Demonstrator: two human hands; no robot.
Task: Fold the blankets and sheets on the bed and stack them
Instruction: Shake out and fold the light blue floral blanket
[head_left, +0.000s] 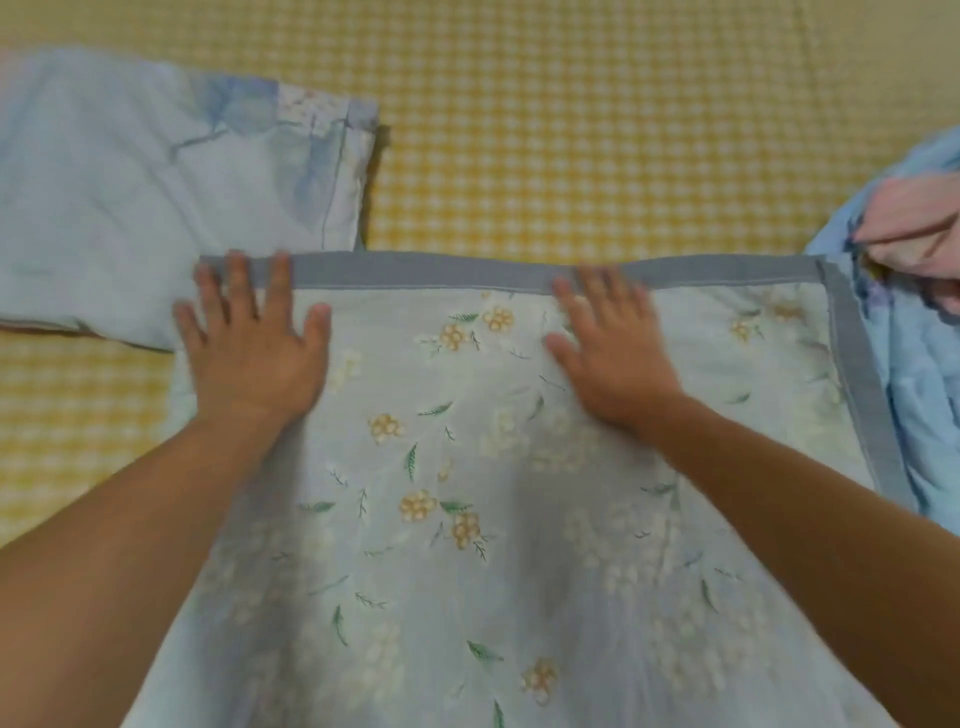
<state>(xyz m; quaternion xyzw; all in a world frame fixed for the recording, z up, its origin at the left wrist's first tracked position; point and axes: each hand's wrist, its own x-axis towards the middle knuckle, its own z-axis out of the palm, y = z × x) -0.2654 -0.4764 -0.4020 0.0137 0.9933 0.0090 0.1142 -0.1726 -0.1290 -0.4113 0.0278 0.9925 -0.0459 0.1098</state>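
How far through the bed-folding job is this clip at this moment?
Roughly midway. Done: a pale blue folded blanket lies at the left on the yellow checked bed sheet. In hand: the left hand and right hand press flat on the floral blanket near its grey border. Left: a crumpled blue and pink pile at the right, and stacking.

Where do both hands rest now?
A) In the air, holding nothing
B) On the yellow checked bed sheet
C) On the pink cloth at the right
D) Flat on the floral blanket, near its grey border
D: the left hand and right hand lie open on the floral blanket, fingertips at its grey border.
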